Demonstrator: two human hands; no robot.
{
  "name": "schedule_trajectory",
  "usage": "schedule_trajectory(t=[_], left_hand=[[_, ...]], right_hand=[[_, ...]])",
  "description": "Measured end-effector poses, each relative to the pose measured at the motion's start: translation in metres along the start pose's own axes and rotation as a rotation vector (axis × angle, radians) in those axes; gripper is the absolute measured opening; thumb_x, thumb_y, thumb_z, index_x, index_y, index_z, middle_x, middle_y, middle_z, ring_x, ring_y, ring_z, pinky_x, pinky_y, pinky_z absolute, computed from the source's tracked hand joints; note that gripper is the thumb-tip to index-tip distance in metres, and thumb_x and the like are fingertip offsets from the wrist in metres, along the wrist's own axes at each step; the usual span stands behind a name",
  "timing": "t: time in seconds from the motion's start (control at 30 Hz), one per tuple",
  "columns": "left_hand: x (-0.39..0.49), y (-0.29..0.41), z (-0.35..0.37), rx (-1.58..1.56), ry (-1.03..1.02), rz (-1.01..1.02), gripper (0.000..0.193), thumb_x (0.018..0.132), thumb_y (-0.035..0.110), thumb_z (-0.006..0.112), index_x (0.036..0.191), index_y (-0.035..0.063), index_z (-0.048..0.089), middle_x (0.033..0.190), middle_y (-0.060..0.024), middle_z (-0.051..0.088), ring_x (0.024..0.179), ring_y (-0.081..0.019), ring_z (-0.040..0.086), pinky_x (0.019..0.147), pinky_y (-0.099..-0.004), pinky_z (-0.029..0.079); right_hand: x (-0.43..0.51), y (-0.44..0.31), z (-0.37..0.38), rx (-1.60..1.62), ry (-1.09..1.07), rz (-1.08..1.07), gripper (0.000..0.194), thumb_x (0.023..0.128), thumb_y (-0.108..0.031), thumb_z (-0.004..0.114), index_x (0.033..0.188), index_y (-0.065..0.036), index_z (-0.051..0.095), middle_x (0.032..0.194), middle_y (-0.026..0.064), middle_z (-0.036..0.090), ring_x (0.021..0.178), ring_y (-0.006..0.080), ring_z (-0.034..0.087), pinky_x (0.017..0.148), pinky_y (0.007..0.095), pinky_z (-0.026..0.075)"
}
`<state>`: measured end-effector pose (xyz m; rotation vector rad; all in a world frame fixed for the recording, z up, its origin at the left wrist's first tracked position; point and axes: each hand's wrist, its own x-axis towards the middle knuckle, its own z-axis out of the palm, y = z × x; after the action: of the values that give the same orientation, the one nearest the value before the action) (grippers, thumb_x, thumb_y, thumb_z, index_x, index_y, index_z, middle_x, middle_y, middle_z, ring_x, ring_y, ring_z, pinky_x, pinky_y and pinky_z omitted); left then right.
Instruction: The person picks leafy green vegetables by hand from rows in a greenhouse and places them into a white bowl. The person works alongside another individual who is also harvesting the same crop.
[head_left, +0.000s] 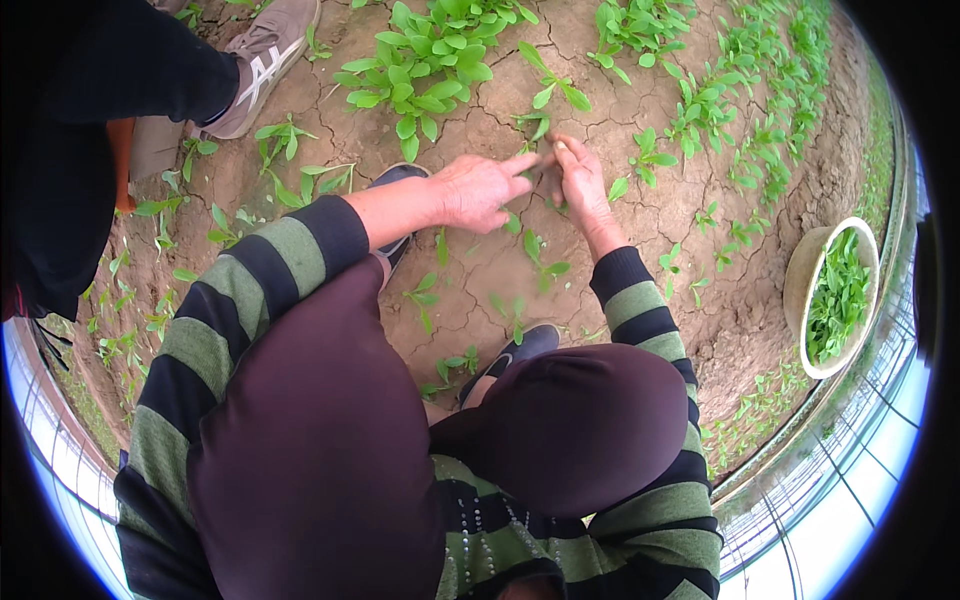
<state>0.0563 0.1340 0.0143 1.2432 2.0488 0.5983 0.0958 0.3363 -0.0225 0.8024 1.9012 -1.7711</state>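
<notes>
My left hand (476, 193) reaches in from the left over the cracked soil, palm down, thumb and fingers apart. I see nothing held in it. Its fingertips meet the blurred fingers of my right hand (579, 176). The right fingers are bent together; blur hides whether something is between them. A small leafy seedling (537, 126) stands just beyond the right fingertips. Above it grows another seedling (553, 81) with long narrow leaves. Closer to me, below the hands, is a low seedling (543, 259).
A dense leafy clump (435, 60) grows beyond my hands. At right, a pale plastic tub (802, 289) tilts, holding picked green leaves (838, 300). More green plants (705, 112) line the bed. Another person's shoe (266, 67) and dark trouser leg (142, 67) are at upper left.
</notes>
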Motion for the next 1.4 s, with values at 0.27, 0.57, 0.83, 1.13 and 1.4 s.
schedule_trajectory(t=[0.27, 0.57, 0.83, 1.13, 1.4], left_hand=[[-0.015, 0.008, 0.01, 0.037, -0.163, 0.121, 0.044, 0.072, 0.016, 0.066, 0.114, 0.0047, 0.058, 0.142, -0.0155, 0.041, 0.087, -0.0333, 0.066, 0.072, -0.0441, 0.054], [-0.026, 0.017, 0.003, -0.001, -0.145, 0.128, 0.041, 0.076, 0.019, 0.064, 0.112, 0.003, 0.056, 0.124, -0.0163, 0.051, 0.083, -0.0343, 0.064, 0.07, -0.0462, 0.053], [-0.04, 0.016, -0.001, -0.017, -0.038, 0.079, 0.038, 0.078, 0.02, 0.066, 0.11, 0.0036, 0.057, 0.116, -0.0139, 0.055, 0.082, -0.0339, 0.063, 0.07, -0.0458, 0.052], [-0.042, 0.021, -0.003, -0.047, 0.017, 0.1, 0.033, 0.079, 0.022, 0.065, 0.107, 0.0046, 0.059, 0.108, -0.013, 0.056, 0.082, -0.0329, 0.064, 0.067, -0.0437, 0.052], [-0.052, 0.006, -0.007, -0.111, 0.208, 0.078, 0.035, 0.082, 0.024, 0.064, 0.111, 0.0058, 0.058, 0.108, -0.0119, 0.058, 0.084, -0.0331, 0.063, 0.067, -0.0431, 0.051]], right_hand=[[0.005, -0.019, 0.015, -0.731, 0.421, -0.736, 0.02, 0.082, -0.024, 0.071, 0.096, -0.01, 0.069, 0.086, 0.0116, 0.061, 0.074, 0.0269, 0.062, 0.067, 0.0376, 0.051], [0.02, -0.024, 0.036, -1.125, 0.251, -0.81, 0.022, 0.074, -0.02, 0.073, 0.088, -0.006, 0.063, 0.09, 0.0116, 0.056, 0.087, 0.0319, 0.058, 0.075, 0.0431, 0.048], [0.024, -0.008, 0.045, -0.999, 0.317, -0.692, 0.019, 0.074, -0.02, 0.073, 0.078, -0.006, 0.061, 0.084, 0.0124, 0.058, 0.082, 0.0324, 0.06, 0.073, 0.0448, 0.047], [0.026, -0.035, 0.05, -0.99, 0.265, -0.375, 0.017, 0.075, -0.025, 0.063, 0.075, -0.008, 0.07, 0.078, 0.0149, 0.068, 0.076, 0.0333, 0.067, 0.074, 0.0421, 0.053], [-0.072, -0.08, -0.157, -0.256, 0.675, -0.66, 0.004, 0.086, -0.009, 0.067, 0.083, -0.006, 0.067, 0.08, 0.0022, 0.064, 0.073, 0.011, 0.056, 0.068, 0.025, 0.047]])
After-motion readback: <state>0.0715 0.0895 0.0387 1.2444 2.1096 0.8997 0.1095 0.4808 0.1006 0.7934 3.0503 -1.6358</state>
